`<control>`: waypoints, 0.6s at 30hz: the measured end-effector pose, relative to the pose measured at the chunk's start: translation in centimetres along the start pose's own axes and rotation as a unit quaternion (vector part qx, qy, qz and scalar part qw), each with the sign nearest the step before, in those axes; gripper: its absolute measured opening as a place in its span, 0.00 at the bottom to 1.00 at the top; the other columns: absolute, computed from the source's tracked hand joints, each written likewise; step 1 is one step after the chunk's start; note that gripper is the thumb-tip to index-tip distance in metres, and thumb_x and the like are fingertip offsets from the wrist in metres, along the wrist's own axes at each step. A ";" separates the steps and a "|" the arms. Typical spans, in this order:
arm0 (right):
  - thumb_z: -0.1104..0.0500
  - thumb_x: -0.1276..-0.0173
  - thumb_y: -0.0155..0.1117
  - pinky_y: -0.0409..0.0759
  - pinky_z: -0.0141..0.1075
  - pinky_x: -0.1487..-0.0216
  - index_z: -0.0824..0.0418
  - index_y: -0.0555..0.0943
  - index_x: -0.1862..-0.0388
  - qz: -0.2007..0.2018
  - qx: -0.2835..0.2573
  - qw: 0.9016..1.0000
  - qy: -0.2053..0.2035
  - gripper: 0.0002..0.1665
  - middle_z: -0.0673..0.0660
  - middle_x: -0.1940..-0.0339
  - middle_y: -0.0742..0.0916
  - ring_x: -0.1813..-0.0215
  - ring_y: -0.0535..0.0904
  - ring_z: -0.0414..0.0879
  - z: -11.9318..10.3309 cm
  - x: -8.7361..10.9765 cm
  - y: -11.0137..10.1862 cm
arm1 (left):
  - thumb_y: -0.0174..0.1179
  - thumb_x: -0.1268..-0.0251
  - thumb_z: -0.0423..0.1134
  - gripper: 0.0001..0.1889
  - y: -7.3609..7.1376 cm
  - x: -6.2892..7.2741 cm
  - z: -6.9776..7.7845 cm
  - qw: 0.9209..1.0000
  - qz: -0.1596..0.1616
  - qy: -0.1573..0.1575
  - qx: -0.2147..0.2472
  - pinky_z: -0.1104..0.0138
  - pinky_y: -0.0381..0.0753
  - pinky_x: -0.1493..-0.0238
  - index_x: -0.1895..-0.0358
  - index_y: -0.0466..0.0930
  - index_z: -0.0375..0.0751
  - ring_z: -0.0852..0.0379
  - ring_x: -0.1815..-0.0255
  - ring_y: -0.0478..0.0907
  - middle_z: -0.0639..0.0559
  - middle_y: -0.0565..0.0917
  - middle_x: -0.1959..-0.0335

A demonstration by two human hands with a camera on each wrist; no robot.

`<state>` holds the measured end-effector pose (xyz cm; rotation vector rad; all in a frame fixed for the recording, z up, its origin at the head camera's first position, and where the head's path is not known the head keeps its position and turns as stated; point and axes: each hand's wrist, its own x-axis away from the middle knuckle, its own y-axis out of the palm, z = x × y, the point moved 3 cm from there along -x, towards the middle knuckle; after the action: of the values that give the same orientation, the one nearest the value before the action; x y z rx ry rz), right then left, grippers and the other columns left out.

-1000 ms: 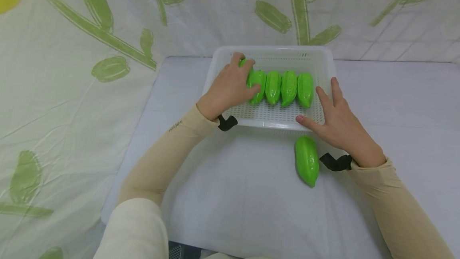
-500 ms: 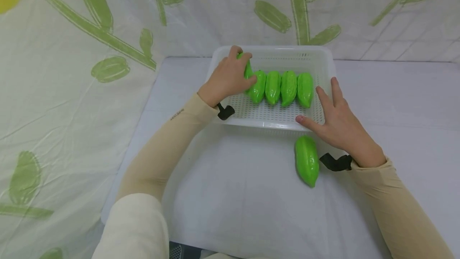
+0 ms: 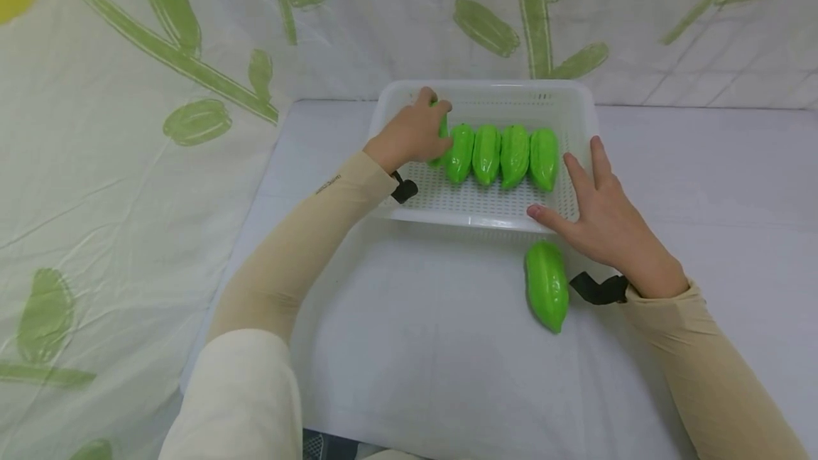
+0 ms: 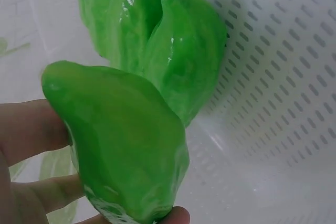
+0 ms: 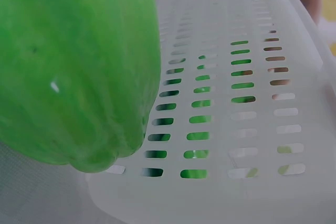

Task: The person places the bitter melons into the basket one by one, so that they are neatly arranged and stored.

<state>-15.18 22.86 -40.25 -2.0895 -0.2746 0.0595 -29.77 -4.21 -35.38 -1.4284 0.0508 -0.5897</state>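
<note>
In the head view my left hand [image 3: 410,135] is inside the white basket, at the left end of a row of green toy fruits [image 3: 487,155]. It holds one glossy, ridged green toy fruit [image 4: 123,140] between fingers and thumb, as the left wrist view shows up close; most of that fruit is hidden by the hand from above. Spread fingers of my right hand [image 3: 610,222] touch the basket [image 3: 486,221] at its right front corner, the thumb over the front rim. Below that thumb another green toy fruit [image 3: 546,287] lies on the table.
A white cloth covers the table [image 3: 409,346]. Behind and to the left hangs a pale sheet [image 3: 383,27] printed with green leaves. The basket's slotted side wall [image 5: 220,192] stands beside the loose fruit in the right wrist view.
My left hand first shifted back and to the left with the gripped toy fruit, then slightly right again. The right hand, the basket and the loose fruit stay put.
</note>
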 end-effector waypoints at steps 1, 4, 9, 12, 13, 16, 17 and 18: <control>0.28 0.30 0.62 0.56 0.76 0.28 0.64 0.44 0.13 0.000 0.000 1.000 0.000 0.66 0.62 0.14 0.30 0.18 0.45 0.79 0.0 0.0 0.0 | 0.54 0.23 0.50 0.39 0.1 -0.2 0.0 1.000 -0.005 -0.001 -0.001 0.57 0.84 0.45 0.16 0.51 0.41 0.45 0.50 0.79 0.35 0.51 0.18; 0.28 0.30 0.62 0.56 0.76 0.28 0.64 0.44 0.13 0.000 -0.003 1.000 0.000 0.66 0.62 0.14 0.30 0.18 0.45 0.79 0.0 0.0 0.0 | 0.54 0.23 0.50 0.39 0.4 -0.7 -0.2 1.000 -0.015 -0.005 -0.005 0.56 0.83 0.43 0.16 0.52 0.40 0.46 0.50 0.79 0.35 0.51 0.18; 0.28 0.30 0.62 0.55 0.75 0.27 0.64 0.44 0.13 -0.001 -0.004 1.000 0.000 0.66 0.62 0.14 0.30 0.17 0.45 0.79 -0.1 0.0 0.0 | 0.53 0.22 0.49 0.38 1.0 -1.2 -0.5 0.999 -0.042 -0.020 -0.003 0.54 0.82 0.39 0.15 0.51 0.41 0.43 0.45 0.79 0.35 0.48 0.17; 0.28 0.30 0.62 0.55 0.76 0.28 0.64 0.44 0.13 -0.001 -0.003 1.000 0.002 0.65 0.61 0.14 0.30 0.18 0.45 0.79 -0.1 0.0 -0.1 | 0.52 0.21 0.48 0.38 1.5 -1.4 -0.6 0.998 -0.065 -0.025 0.007 0.53 0.81 0.37 0.15 0.48 0.43 0.42 0.43 0.79 0.36 0.46 0.16; 0.28 0.30 0.62 0.55 0.76 0.27 0.64 0.44 0.13 -0.001 -0.003 1.000 0.002 0.65 0.61 0.14 0.30 0.18 0.45 0.79 -0.1 0.0 -0.1 | 0.52 0.21 0.48 0.38 1.7 -1.5 -0.6 0.997 -0.071 -0.025 0.011 0.53 0.81 0.37 0.15 0.48 0.43 0.42 0.43 0.78 0.36 0.45 0.16; 0.28 0.30 0.62 0.56 0.76 0.28 0.64 0.45 0.13 -0.001 -0.003 1.000 0.003 0.65 0.61 0.14 0.30 0.18 0.45 0.79 -0.1 0.0 -0.1 | 0.52 0.21 0.47 0.39 2.1 -1.7 -0.6 0.996 -0.082 -0.020 0.014 0.53 0.82 0.39 0.15 0.48 0.42 0.43 0.45 0.79 0.35 0.46 0.16; 0.28 0.30 0.62 0.55 0.76 0.27 0.65 0.45 0.13 0.000 -0.004 1.000 0.002 0.65 0.62 0.14 0.30 0.18 0.45 0.79 -0.1 0.0 -0.1 | 0.53 0.21 0.47 0.39 2.2 -1.7 -0.5 0.996 -0.083 -0.018 0.014 0.53 0.82 0.39 0.15 0.48 0.42 0.43 0.45 0.79 0.35 0.46 0.17; 0.28 0.30 0.62 0.55 0.76 0.27 0.65 0.45 0.13 -0.001 -0.004 1.000 0.002 0.65 0.62 0.14 0.30 0.18 0.45 0.79 -0.2 0.0 -0.1 | 0.53 0.21 0.47 0.39 2.2 -1.8 -0.5 0.996 -0.085 -0.018 0.015 0.53 0.82 0.39 0.15 0.48 0.42 0.43 0.45 0.79 0.35 0.46 0.17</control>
<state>-15.20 22.76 -40.10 -2.0974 -0.2744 0.0530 -30.70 -3.88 -38.07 -1.4230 -0.1077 -0.7017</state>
